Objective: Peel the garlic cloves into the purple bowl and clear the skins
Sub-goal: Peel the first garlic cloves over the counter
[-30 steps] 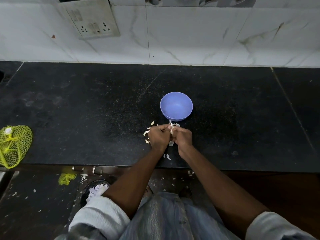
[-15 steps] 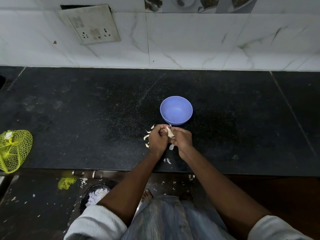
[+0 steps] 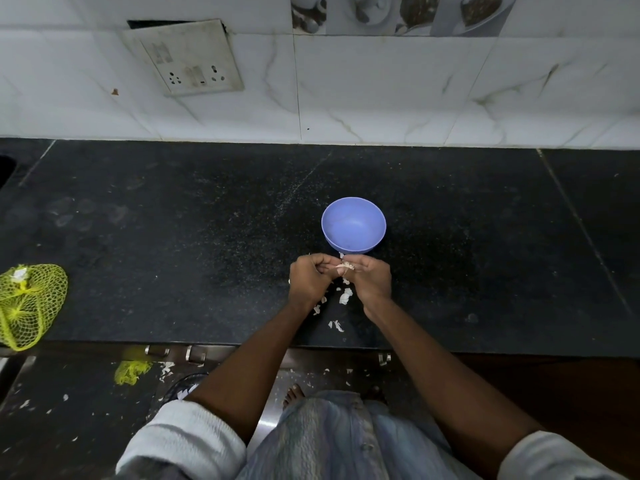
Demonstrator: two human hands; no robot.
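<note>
Garlic clove (image 3: pixel 343 269): pinched between my two hands, just on my side of the purple bowl (image 3: pixel 353 224) and above the countertop (image 3: pixel 173 237). My left hand (image 3: pixel 309 279) has its fingers curled around one end; my right hand (image 3: pixel 370 278) has thumb and fingertips curled on the other, where a shred of skin stands loose. I judge this the peeling step, the left steadying while the right strips. The clove is held close to the bowl so it can drop in with little travel. The bowl shows no clove inside, so the work appears early. Skins (image 3: pixel 345 295) lie scattered on the countertop below my hands, where they fall, and more on the floor; clearing is not yet done. A yellow net bag (image 3: pixel 29 306) rests at the far left edge, well apart.
</note>
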